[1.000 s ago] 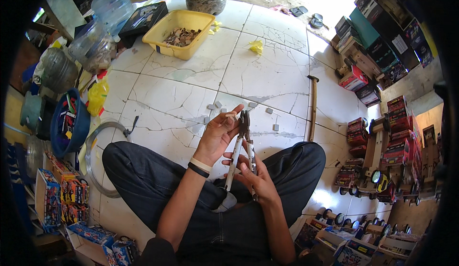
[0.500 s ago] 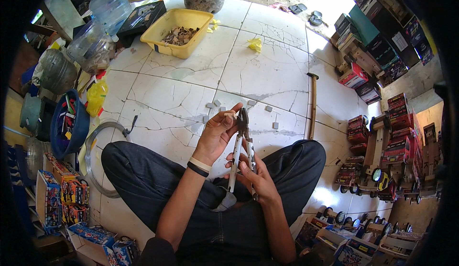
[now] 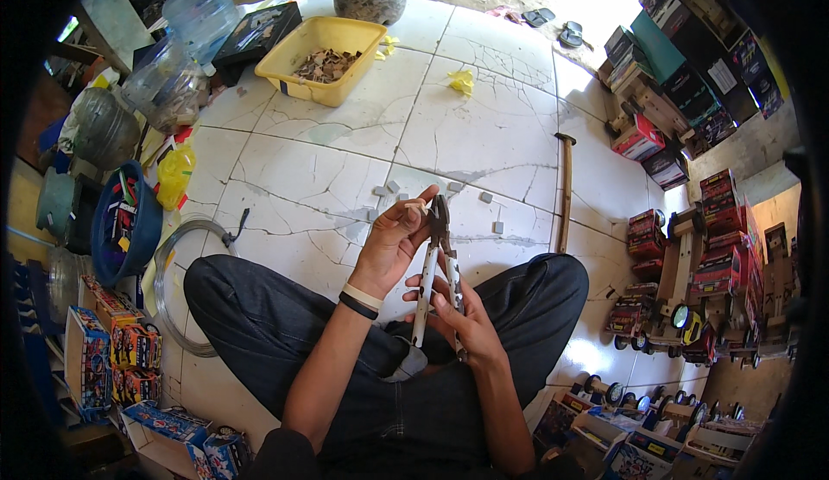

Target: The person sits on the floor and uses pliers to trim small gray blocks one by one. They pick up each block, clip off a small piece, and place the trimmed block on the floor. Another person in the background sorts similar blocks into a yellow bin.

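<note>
My right hand (image 3: 473, 328) is closed around the handles of a pair of pliers-like cutters (image 3: 429, 277) with dark jaws and worn white handles. The cutters stand nearly upright above my crossed legs, jaws upward. Beside the jaws, my left hand (image 3: 386, 244) pinches a small pale piece (image 3: 415, 207), thin and light-coloured. Whether the jaws touch that piece cannot be made out. On the tiles just beyond my hands lie several small grey blocks (image 3: 486, 197).
A hammer (image 3: 565, 191) lies to the right. Further off stands a yellow basin (image 3: 275, 69) of small scraps. To the left are a wire coil (image 3: 161, 294) and a blue tub (image 3: 147, 236). Toy trucks (image 3: 718, 277) line the right side, and boxy blue toys (image 3: 164, 428) sit at lower left.
</note>
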Motion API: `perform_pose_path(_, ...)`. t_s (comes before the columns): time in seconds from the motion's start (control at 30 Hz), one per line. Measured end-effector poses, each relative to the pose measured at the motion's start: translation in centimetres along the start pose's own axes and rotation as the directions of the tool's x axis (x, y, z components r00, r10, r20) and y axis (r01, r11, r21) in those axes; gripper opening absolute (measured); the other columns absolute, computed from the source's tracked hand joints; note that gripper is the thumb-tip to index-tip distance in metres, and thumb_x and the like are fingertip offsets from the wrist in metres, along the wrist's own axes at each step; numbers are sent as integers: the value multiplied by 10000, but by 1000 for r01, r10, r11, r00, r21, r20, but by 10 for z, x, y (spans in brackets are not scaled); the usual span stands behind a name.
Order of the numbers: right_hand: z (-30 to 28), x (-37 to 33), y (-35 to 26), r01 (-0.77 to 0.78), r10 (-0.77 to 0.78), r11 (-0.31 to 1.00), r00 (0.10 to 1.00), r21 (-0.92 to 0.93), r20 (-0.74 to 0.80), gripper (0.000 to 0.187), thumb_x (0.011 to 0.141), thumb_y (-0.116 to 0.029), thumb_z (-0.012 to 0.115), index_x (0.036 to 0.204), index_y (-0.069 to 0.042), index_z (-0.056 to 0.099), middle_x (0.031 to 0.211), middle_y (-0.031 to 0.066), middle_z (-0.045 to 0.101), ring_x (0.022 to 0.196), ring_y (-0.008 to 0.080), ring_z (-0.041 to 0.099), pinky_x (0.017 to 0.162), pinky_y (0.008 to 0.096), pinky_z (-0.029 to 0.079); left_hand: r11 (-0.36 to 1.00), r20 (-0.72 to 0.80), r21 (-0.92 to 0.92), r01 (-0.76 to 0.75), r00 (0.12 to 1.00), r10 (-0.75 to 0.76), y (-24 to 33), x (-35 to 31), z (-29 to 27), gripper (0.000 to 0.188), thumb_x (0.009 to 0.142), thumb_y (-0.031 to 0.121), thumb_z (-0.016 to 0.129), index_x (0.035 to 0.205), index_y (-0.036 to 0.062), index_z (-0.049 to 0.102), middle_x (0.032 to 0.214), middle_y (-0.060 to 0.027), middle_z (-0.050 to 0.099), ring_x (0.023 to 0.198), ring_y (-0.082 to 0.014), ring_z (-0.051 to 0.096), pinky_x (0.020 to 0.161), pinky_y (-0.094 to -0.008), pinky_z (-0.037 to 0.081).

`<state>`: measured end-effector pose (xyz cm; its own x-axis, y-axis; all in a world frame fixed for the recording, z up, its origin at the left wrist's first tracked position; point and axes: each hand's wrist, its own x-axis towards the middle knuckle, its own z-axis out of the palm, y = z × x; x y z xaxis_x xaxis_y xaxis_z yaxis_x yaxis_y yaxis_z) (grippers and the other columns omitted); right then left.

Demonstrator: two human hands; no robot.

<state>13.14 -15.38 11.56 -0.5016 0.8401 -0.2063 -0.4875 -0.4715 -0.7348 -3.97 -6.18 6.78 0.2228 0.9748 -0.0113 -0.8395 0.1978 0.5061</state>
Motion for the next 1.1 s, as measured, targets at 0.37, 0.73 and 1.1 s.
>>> perform_pose_path(0.37, 2, -1, -2, -11, 11, 1000, 1000, 8, 5, 675, 1069, -175, 556, 1641, -101, 204, 1384, 204, 550, 1253, 305, 587, 1003, 451, 541, 1000, -18, -12, 7, 1000, -7, 2, -1, 6, 233, 928, 195, 761, 1099, 72, 663, 1535, -120, 507, 1269, -193, 614, 1099, -354, 517)
perform_pose_path(0.73, -2, -1, 2, 6, -6, 999, 1000, 41, 5, 685, 1068, -159, 559, 1646, -101, 196, 1321, 164, 575, 1146, 241, 597, 940, 412, 549, 1000, -7, 13, -3, 1000, 3, 1, -2, 3, 268, 933, 222, 758, 1137, 83, 654, 1523, -99, 525, 1244, -187, 625, 1091, -344, 513)
perform_pose_path(1.1, -5, -1, 5, -27, 27, 999, 999, 21, -34, 610, 1068, -155, 564, 1606, -75, 289, 1245, 137, 612, 1080, 217, 626, 922, 384, 552, 1000, -5, 15, -8, 1000, 8, 1, -2, 2, 195, 936, 191, 753, 1077, 83, 673, 1514, -106, 536, 1282, -199, 608, 1102, -353, 507)
